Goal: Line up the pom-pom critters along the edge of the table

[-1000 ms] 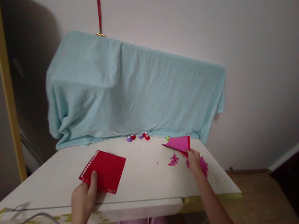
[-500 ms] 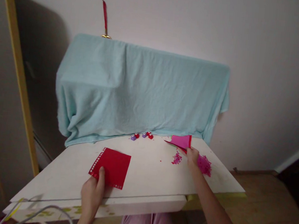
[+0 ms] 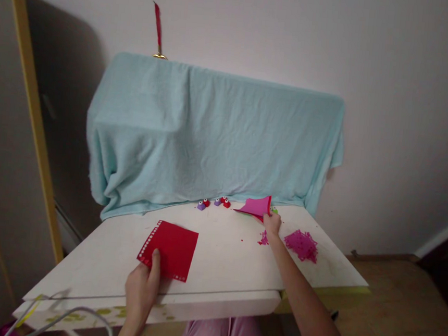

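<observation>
My left hand (image 3: 144,284) pinches a red paper sheet (image 3: 175,250) at its lower left, thumb on top, near the table's front edge. Small holes are punched along the sheet's left and bottom edges. Farther off on the right, my right hand (image 3: 272,223) is closed on some pink and red paper sheets (image 3: 257,206), held just over the table near the cloth. A small heap of pink paper bits (image 3: 264,238) lies just below that hand. To its right is a punched pink sheet (image 3: 301,245) with bits on and around it.
Several small red and purple hole punches (image 3: 204,204) stand along the back of the white table (image 3: 215,272). A green one (image 3: 274,210) shows behind my right hand. A light blue cloth (image 3: 219,136) covers something at the back. A grey cable (image 3: 78,310) crosses the front left.
My right hand has moved left with the pink and red sheets, uncovering the punched pink sheet and the green punch. My left hand keeps the red sheet almost in place.
</observation>
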Demonstrator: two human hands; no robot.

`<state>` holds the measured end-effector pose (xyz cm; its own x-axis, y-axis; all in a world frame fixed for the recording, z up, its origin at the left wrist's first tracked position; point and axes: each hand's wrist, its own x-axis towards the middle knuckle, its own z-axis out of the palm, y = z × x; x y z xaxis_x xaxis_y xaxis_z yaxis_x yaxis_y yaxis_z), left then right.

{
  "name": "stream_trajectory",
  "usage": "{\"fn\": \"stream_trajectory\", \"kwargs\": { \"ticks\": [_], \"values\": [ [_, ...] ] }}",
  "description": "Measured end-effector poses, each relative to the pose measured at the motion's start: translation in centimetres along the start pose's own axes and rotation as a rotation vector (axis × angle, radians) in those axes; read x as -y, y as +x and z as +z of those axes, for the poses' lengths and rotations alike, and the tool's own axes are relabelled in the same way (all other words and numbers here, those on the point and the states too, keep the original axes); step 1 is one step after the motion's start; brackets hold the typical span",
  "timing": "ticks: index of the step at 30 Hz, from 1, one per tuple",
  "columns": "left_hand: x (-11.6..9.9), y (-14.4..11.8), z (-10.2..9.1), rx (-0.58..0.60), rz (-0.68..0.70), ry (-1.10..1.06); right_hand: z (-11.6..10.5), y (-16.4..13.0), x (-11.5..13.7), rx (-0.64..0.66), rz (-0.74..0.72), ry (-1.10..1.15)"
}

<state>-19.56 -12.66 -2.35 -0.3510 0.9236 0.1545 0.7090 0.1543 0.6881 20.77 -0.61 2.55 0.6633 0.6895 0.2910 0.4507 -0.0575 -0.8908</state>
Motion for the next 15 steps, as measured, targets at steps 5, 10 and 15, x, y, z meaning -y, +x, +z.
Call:
{"fn": "stream_trajectory", "kwargs": {
  "ticks": [5,10,15],
  "values": [
    [0.2,-0.1,0.1,-0.025,0.024,-0.009,-1.4,-0.3,-1.5,-0.035,0.012,-0.082],
    [0.5,0.1,0.2,0.007,0.015,0.015,-4.6,-1.4,-3.5,0.004,0.003,-0.093],
    [0.5,0.1,0.2,0.003,0.007,0.018,-9.3,-3.0,-6.2,0.055,-0.014,-0.104]
  ]
}}
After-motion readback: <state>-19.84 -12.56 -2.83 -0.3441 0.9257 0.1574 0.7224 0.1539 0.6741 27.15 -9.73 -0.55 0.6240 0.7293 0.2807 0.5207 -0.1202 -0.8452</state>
